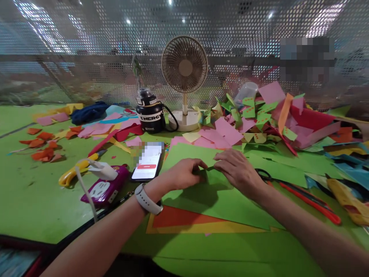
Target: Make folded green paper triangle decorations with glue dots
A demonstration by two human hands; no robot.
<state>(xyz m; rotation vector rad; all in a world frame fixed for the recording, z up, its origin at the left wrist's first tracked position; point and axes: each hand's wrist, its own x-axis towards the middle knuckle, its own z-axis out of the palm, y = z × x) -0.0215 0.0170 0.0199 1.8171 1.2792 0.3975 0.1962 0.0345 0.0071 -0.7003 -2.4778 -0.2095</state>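
A green sheet of paper [221, 204] lies in front of me, over an orange sheet [178, 218] and a yellow sheet [201, 227]. My left hand [183, 173], with a white watch band on its wrist, has its fingers curled and pinched at a raised edge in the middle of the green paper. Opposite it, my right hand [238, 169] grips the same edge with its fingertips pressed together. The two hands are a short gap apart, and their fingertips partly hide the paper's edge. Left of the paper rests a lit phone [147, 161].
Black-handled scissors [263, 175], a red-and-black cutter [311, 198] and a yellow cutter [346, 200] lie at right. Paper scraps [227, 130] pile up behind. A fan [184, 67] and black bottle [150, 115] stand at the back. A purple power strip [106, 188] sits left.
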